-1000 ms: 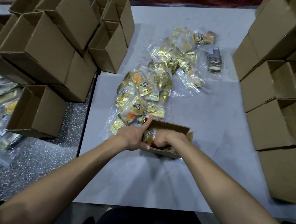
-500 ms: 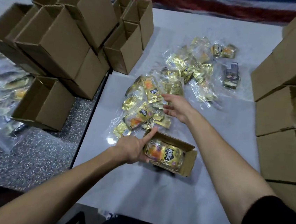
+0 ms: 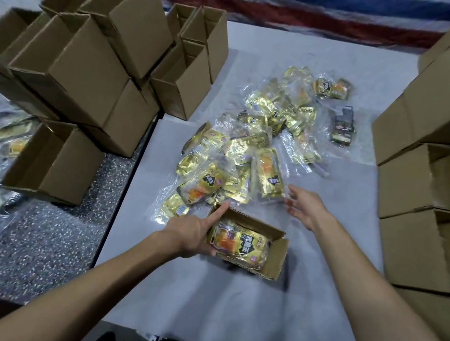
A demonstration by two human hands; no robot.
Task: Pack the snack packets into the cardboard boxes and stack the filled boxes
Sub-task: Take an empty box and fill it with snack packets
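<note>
White table [image 3: 232, 304] — box [image 3: 276, 262] (open) holds packets [image 3: 238, 244].

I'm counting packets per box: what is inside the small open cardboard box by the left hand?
A gold snack packet with orange contents fills the top of the small open cardboard box. Anything beneath it is covered, so no count is possible.

The tabletop [image 3: 231, 310] is bare between the forearms, in front of the open box [image 3: 274, 261]. The left hand [image 3: 192, 236] holds the box's left end; its right end is free. Just behind it, the heap of snack packets [image 3: 247, 156] fills the middle. A bare strip runs to the right of the heap, bounded by the stacked cardboard boxes [image 3: 411, 184], with one dark packet [image 3: 343, 126] lying in it. The pile of empty boxes [image 3: 89, 81] walls off the left side.
</note>
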